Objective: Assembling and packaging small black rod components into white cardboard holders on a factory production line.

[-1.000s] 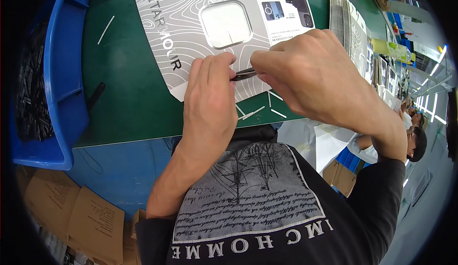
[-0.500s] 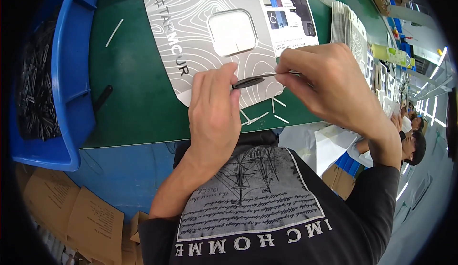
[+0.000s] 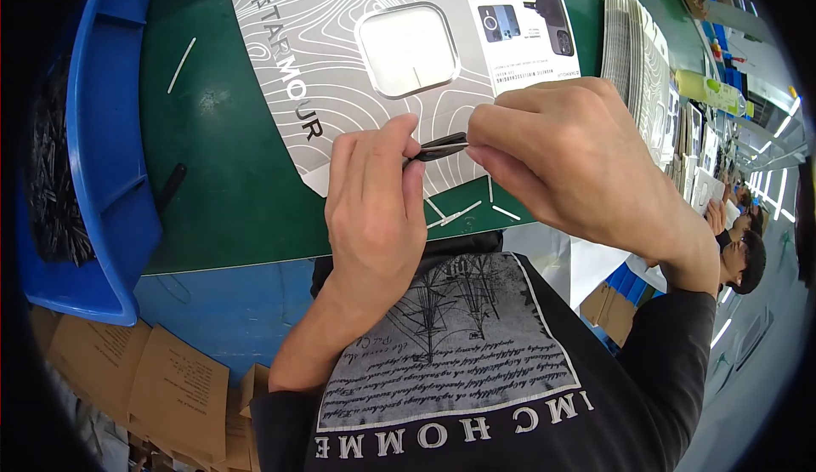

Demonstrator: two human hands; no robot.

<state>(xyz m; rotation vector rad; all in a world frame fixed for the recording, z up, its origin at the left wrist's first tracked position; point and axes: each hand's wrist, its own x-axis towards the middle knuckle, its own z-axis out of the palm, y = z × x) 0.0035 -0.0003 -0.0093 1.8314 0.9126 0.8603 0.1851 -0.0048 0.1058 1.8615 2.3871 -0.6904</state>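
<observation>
My left hand point(image 3: 374, 196) pinches a small, narrow black piece point(image 3: 444, 141) between thumb and fingers; its exact kind is unclear. From the other side, my right hand point(image 3: 574, 149) is closed on a thin, light sliver point(image 3: 454, 146) that lies along the black piece. Most of that sliver is hidden by the fingers. Beneath both hands, a flat printed cardboard package point(image 3: 327, 64) in grey with white contour lines rests on the green table point(image 3: 229, 183). Its rounded-square recess shows white. Several short white strips point(image 3: 459, 214) lie near the table's front edge.
A blue bin point(image 3: 110, 149) holding many black pieces point(image 3: 64, 217) stands at the left. Close to it lie a dark stick point(image 3: 172, 187) and a white strip point(image 3: 181, 65). Stacked cards point(image 3: 625, 47) and a bottle point(image 3: 714, 91) are at right. Cardboard boxes point(image 3: 174, 387) sit below; co-workers point(image 3: 741, 264) are at far right.
My right hand has come closer to my left, and the thin sliver now overlaps the black piece more. The view has shifted slightly, so the table and package appear a little further left.
</observation>
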